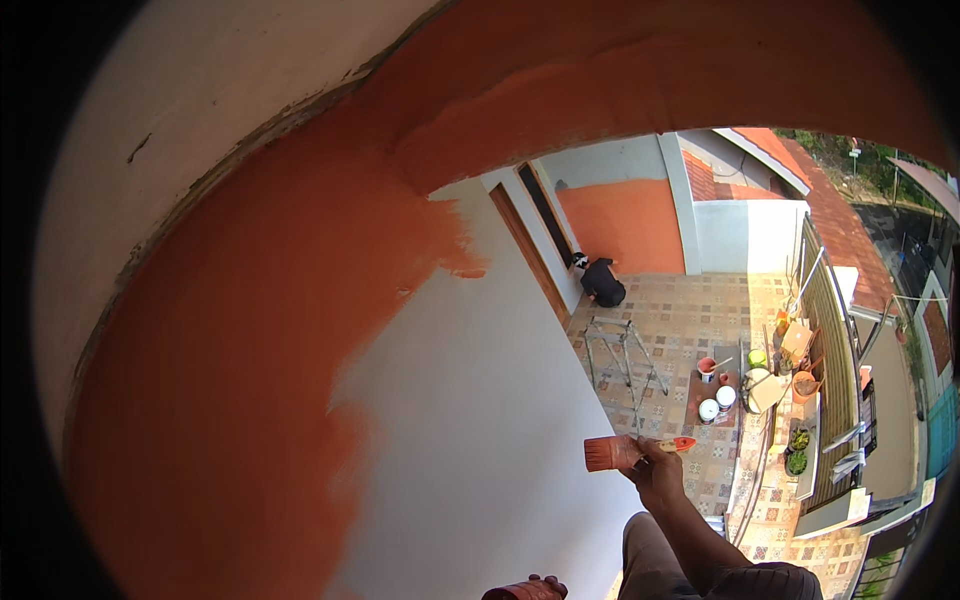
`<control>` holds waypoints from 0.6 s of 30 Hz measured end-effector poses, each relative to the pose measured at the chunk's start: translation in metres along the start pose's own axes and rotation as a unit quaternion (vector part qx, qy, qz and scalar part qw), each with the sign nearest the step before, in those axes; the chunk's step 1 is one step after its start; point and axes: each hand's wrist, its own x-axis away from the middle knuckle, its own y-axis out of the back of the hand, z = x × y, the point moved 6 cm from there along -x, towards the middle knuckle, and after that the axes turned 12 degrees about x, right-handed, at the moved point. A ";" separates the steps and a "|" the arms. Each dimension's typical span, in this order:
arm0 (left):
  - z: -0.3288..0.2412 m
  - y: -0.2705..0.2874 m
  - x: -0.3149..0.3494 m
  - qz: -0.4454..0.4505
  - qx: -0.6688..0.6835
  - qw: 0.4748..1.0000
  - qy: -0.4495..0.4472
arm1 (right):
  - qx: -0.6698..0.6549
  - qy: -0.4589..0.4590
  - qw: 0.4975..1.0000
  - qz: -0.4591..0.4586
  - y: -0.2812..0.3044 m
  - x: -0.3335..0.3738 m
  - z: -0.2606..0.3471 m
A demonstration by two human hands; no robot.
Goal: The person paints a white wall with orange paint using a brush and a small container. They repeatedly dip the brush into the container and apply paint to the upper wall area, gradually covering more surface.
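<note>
My right hand [658, 474] is closed around the handle of a wide paintbrush [613, 453]. Its bristles are coated in orange paint and point left toward the wall, with a gap between them and the surface. At the bottom edge my left hand [549, 584] grips the rim of a paint-smeared orange container [514, 592]; most of both is cut off by the frame. The wall [470, 420] beside me is partly white, and orange paint [220, 400] covers its left and upper parts with a ragged edge.
Far below on the patterned tile floor [650, 300], a person in dark clothes [602, 283] crouches by a part-orange wall [630, 225]. A metal stepladder [625, 350], white paint buckets [725, 398], an open orange paint bucket [707, 368] and potted plants [797, 461] stand there. Slatted fencing [835, 340] lines the right.
</note>
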 end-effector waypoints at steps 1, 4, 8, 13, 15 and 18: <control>-0.005 0.015 0.005 0.012 0.005 1.000 0.003 | -0.015 -0.029 0.999 -0.021 0.013 -0.003 -0.007; -0.023 0.046 0.017 0.044 -0.021 0.999 0.011 | 0.000 -0.027 1.000 -0.005 0.035 -0.007 -0.007; -0.033 0.070 0.027 0.072 0.013 0.997 0.024 | 0.026 -0.004 0.999 -0.035 0.050 -0.010 0.007; -0.040 0.083 0.037 0.089 0.040 0.994 0.041 | 0.044 0.018 0.996 -0.076 0.057 -0.009 0.019; -0.042 0.086 0.039 0.092 0.045 0.994 0.044 | 0.044 0.038 0.997 -0.055 0.056 -0.009 0.022; -0.042 0.088 0.039 0.096 0.043 0.994 0.044 | 0.060 0.037 0.996 -0.053 0.058 -0.010 0.019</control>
